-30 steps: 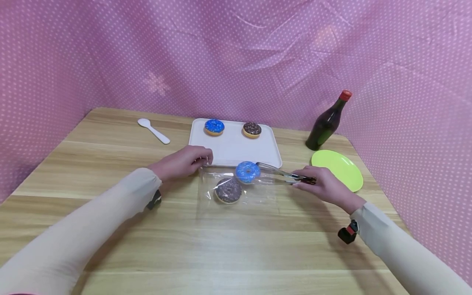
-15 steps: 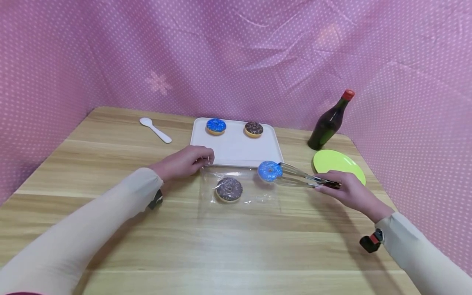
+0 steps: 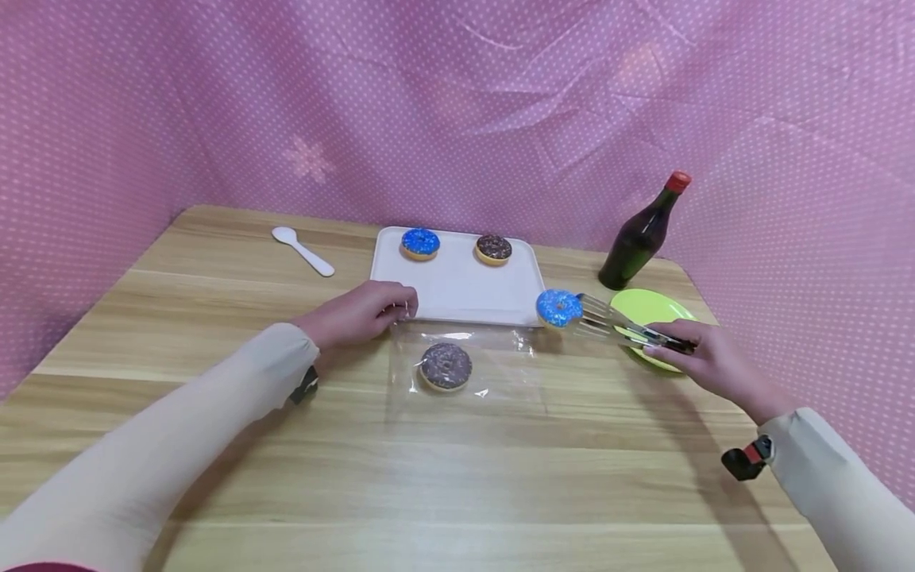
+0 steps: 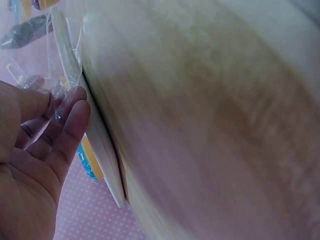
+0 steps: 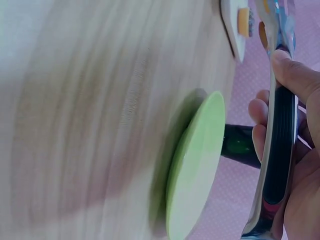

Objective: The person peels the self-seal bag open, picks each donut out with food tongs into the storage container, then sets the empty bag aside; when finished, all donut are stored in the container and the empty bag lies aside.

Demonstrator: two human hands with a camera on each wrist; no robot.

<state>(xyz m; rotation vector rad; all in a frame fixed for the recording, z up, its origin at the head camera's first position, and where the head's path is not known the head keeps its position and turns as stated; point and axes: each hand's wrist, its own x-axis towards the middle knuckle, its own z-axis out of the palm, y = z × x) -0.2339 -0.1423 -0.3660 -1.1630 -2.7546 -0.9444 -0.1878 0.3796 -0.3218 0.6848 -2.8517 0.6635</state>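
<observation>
My right hand (image 3: 704, 361) grips metal tongs (image 5: 281, 145) with black handle grips. Their tips hold a blue-frosted donut (image 3: 559, 308) in the air, just off the right front corner of the white tray (image 3: 465, 290). My left hand (image 3: 364, 312) pinches the upper left corner of a clear plastic bag (image 3: 500, 381) at the tray's front edge; the left wrist view shows the crinkled film (image 4: 59, 95) between thumb and fingers. A dark chocolate donut (image 3: 445, 367) lies inside the bag. Two more donuts, one blue (image 3: 420, 244) and one chocolate (image 3: 494, 249), sit on the tray's far side.
A lime-green plate (image 3: 646, 306) lies at the right, partly behind the tongs and right hand. Behind it stands a dark bottle (image 3: 639, 238) with a red cap. A white spoon (image 3: 303, 252) rests on the wooden table (image 3: 429, 492) left of the tray. Pink dotted cloth surrounds the table.
My right hand has moved right with the tongs, drawing the blue donut out of the bag and up beside the tray's corner. My left hand stays at the bag's corner.
</observation>
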